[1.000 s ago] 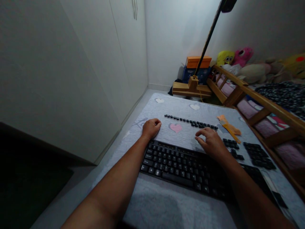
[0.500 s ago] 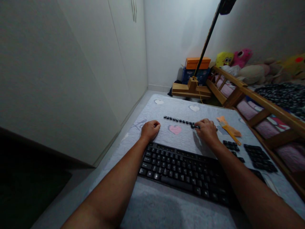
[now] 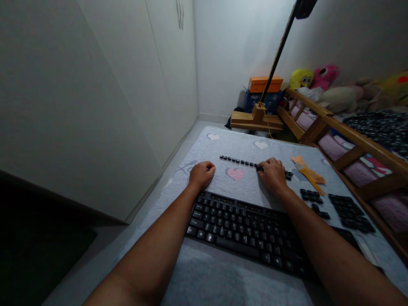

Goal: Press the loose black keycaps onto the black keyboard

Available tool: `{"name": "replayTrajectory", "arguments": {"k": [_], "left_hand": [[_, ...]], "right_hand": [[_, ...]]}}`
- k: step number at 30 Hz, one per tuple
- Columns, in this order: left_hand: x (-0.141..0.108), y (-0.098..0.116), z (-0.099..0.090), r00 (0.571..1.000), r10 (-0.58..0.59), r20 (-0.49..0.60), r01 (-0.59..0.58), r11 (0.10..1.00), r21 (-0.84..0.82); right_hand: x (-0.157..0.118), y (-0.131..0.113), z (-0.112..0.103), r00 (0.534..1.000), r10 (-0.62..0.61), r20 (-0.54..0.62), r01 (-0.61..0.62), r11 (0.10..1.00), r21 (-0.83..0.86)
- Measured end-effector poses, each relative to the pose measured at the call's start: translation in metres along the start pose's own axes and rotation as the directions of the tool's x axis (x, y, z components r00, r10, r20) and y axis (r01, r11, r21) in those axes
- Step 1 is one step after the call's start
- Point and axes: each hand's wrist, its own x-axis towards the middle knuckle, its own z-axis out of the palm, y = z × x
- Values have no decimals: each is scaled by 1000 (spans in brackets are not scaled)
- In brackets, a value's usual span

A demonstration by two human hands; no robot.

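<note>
A black computer keyboard [image 3: 236, 231] lies on the cloth-covered table in front of me. Beyond it runs a row of small black keycaps [image 3: 238, 161]. My right hand [image 3: 272, 174] is at the right end of that row, its fingertips closed on a black keycap [image 3: 260, 168] low over the cloth. More keycaps [image 3: 288, 175] show just right of this hand, partly covered by it. My left hand [image 3: 202, 173] rests on the cloth behind the keyboard's left corner, fingers curled together; whether anything is inside them is hidden.
Right of the keyboard lie clusters of black keycaps [image 3: 350, 212]. A yellow-handled brush [image 3: 310, 178] rests on an orange cloth [image 3: 317, 175]. A wooden bed rail [image 3: 347, 131] borders the right side, and a white cabinet [image 3: 127, 85] stands left. A wooden stand [image 3: 256, 119] is behind the table.
My right hand has lowered and turned slightly at the row's right end, uncovering keycaps on its right. My left hand stays in place.
</note>
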Motion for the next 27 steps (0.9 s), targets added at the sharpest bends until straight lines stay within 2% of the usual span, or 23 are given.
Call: {"name": "replayTrajectory", "arguments": {"k": [7, 11, 14, 20, 23, 27], "left_hand": [[-1, 1, 0, 1000, -7, -1, 7, 1000, 4], [0, 0, 0, 1000, -6, 1, 6, 1000, 9], [1, -1, 1, 1000, -1, -4, 1, 1000, 9], [0, -1, 1, 1000, -2, -13, 2, 1000, 13], [0, -1, 0, 1000, -7, -6, 8, 1000, 13], [1, -2, 1, 1000, 2, -4, -2, 1000, 11]], "right_hand": [[-4, -7, -12, 1000, -29, -5, 29, 999, -40], [-18, -12, -29, 998, -58, 13, 56, 992, 112], [-39, -19, -47, 991, -109, 78, 81, 952, 296], [-100, -36, -78, 978, -143, 154, 64, 900, 430], [-121, -41, -83, 980, -119, 160, 29, 879, 475], [-131, -45, -77, 984, -116, 133, 33, 861, 507]]}}
